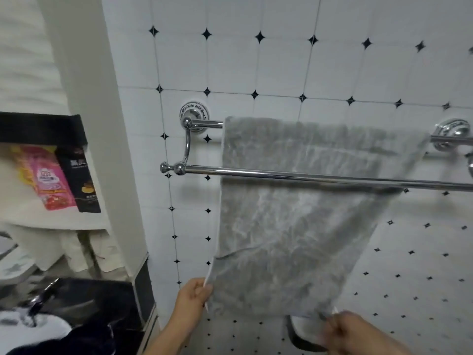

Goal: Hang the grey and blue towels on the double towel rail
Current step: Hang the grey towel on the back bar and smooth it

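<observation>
Above my grip the front rail (307, 176) crosses the towel (294, 226); a pillar (115, 149) stands near my left hand (194, 294).

Print on shelf packets (52, 179) — blurred, unreadable.

The towel (294, 213) is a mid-grey, mottled with paler streaks, and has a thin white edge. The double rail (307, 175) is bright chrome. The wall tiles (281, 60) are white, with small black four-pointed stars at their corners. On the white shelf (15, 206) are a pink packet (51, 175) printed in yellow and red and a black packet (79, 180) with white lettering.
</observation>
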Demonstrator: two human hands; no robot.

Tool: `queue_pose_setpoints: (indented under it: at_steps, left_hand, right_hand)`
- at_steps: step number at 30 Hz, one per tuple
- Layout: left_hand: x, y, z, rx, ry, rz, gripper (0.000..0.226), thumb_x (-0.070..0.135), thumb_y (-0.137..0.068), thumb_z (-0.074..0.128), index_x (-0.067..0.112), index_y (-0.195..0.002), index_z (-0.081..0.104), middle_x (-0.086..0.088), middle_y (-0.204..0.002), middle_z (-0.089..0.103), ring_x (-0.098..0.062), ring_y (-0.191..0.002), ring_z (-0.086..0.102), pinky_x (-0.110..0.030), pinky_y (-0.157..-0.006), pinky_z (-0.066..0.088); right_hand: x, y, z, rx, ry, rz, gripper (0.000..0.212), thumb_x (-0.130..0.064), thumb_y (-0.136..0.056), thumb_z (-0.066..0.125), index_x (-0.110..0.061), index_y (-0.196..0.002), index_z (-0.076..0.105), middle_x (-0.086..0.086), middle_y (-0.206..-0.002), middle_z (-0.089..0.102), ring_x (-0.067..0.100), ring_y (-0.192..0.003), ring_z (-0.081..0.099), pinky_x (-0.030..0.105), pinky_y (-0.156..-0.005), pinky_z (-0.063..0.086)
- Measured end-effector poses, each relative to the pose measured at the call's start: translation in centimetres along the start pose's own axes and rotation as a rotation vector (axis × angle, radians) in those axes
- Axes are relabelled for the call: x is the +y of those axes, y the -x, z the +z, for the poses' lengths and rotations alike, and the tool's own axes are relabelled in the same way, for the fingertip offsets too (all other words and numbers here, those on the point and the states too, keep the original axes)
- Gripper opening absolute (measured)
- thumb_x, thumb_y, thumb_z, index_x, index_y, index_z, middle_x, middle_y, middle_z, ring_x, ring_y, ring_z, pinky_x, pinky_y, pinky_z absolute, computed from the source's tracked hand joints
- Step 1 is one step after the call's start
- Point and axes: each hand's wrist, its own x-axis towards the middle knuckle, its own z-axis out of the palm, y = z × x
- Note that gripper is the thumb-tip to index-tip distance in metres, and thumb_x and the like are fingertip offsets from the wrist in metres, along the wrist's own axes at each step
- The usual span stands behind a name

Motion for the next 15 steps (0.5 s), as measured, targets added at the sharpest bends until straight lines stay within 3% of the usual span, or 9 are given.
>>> queue_pose_setpoints:
  at_steps: [2,4,6,8,11,15]
  left_hand:
    - [0.1,-0.2,-0.2,-0.008,-0.037,0.035,0.005,0.002,-0.092,0.061,-0.003,-0.089,0.061,0.004,-0.051,0.065,0.001,-0.047,0.058,-0.013,-0.047,0.043]
    - [0.3,-0.2,-0.4,-0.013,-0.047,0.032,0.007,0.001,-0.091,0.061,-0.001,-0.085,0.062,0.005,-0.048,0.063,0.001,-0.045,0.056,-0.013,-0.046,0.042]
    - [0.6,-0.2,-0.6,-0.024,-0.038,0.014,0.009,0.003,-0.092,0.061,0.000,-0.084,0.061,0.005,-0.049,0.063,-0.001,-0.047,0.057,-0.014,-0.048,0.043]
    - [0.9,0.0,-0.8,-0.033,-0.039,0.009,0.010,0.007,-0.092,0.063,0.000,-0.085,0.063,0.004,-0.056,0.065,-0.007,-0.054,0.060,-0.019,-0.055,0.047]
    - [1.3,0.6,-1.0,-0.041,-0.027,0.020,0.011,0.011,-0.090,0.066,0.000,-0.089,0.064,-0.009,-0.072,0.066,-0.020,-0.070,0.061,-0.032,-0.070,0.049]
    - [1.0,1.1,-1.3,-0.018,-0.010,0.041,0.009,0.010,-0.087,0.069,0.006,-0.089,0.061,0.001,-0.065,0.064,-0.016,-0.065,0.062,-0.033,-0.068,0.052]
  right_hand:
    - [-5.6,0.8,-3.1,0.159,-0.030,-0.225,0.014,-0.023,-0.089,0.069,-0.011,-0.082,0.069,0.011,-0.077,0.074,0.013,-0.064,0.061,0.031,-0.070,0.051]
    - [-13.2,1.4,-7.0,0.380,0.049,-0.546,0.011,-0.021,-0.087,0.071,-0.016,-0.078,0.071,0.003,-0.072,0.072,0.004,-0.062,0.058,0.024,-0.066,0.048]
    - [-20.0,1.4,-10.2,0.602,0.184,-0.813,0.007,-0.024,-0.088,0.070,-0.020,-0.082,0.071,-0.008,-0.074,0.070,-0.001,-0.070,0.059,0.018,-0.066,0.044]
    - [-25.7,0.7,-12.8,0.768,0.414,-0.979,0.014,-0.028,-0.090,0.063,-0.021,-0.100,0.070,-0.008,-0.092,0.067,0.004,-0.088,0.058,0.027,-0.077,0.044]
    - [-31.3,-1.5,-15.2,0.909,0.899,-0.987,0.033,-0.029,-0.091,0.059,-0.026,-0.124,0.062,0.008,-0.126,0.054,0.028,-0.113,0.048,0.041,-0.091,0.039]
    - [-33.2,-3.3,-16.0,0.877,1.236,-0.905,0.032,-0.029,-0.088,0.061,-0.025,-0.120,0.063,0.014,-0.130,0.051,0.037,-0.117,0.044,0.046,-0.092,0.034]
